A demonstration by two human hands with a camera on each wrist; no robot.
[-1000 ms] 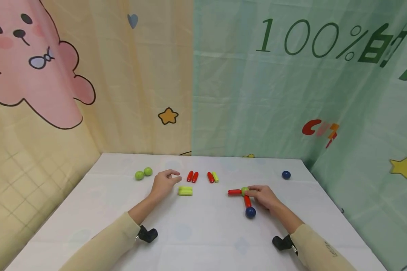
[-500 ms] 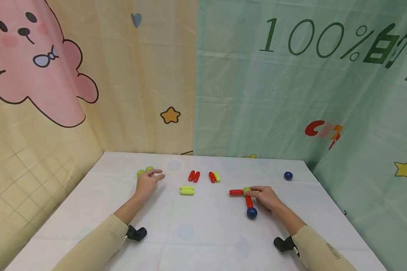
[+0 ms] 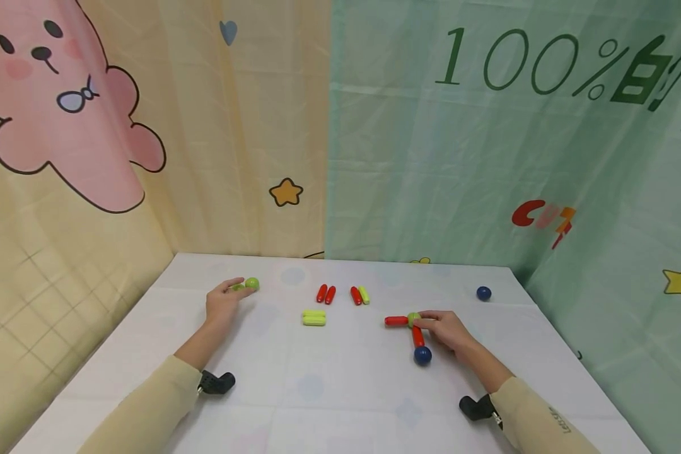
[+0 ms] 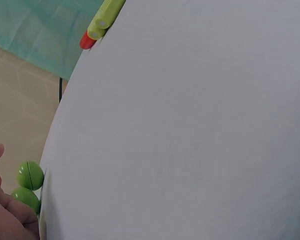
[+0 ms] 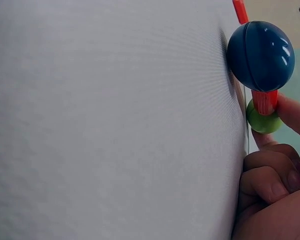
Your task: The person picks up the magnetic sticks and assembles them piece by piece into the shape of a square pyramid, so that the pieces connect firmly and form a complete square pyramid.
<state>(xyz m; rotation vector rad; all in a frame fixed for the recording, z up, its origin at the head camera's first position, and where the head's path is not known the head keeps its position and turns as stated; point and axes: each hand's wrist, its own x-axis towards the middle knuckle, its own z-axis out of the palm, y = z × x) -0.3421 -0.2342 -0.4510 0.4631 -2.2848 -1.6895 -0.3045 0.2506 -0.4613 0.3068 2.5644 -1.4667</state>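
In the head view my left hand (image 3: 222,307) is at the two green balls on the far left. Its fingers and thumb straddle the nearer green ball (image 3: 238,287), partly hiding it; contact is unclear. The other green ball (image 3: 252,283) sits just beyond the fingertips. My right hand (image 3: 444,328) pinches a green ball (image 5: 264,118) between thumb and fingertip. Joined to that ball are a red rod (image 3: 396,321) pointing left and another red rod (image 3: 418,337) pointing toward me. A dark blue ball (image 3: 422,355) caps the near end of the second rod.
Red rods (image 3: 326,294) lie side by side at the back middle. Right of them a red rod (image 3: 356,296) touches a yellow-green rod (image 3: 364,294). Nearer lie paired yellow-green rods (image 3: 314,318). A loose blue ball (image 3: 483,293) is at the back right of the white table (image 3: 318,391).
My left hand has moved left, from beside the yellow-green rods to the green balls. The right hand keeps its pinch on the joined piece, in the same place.
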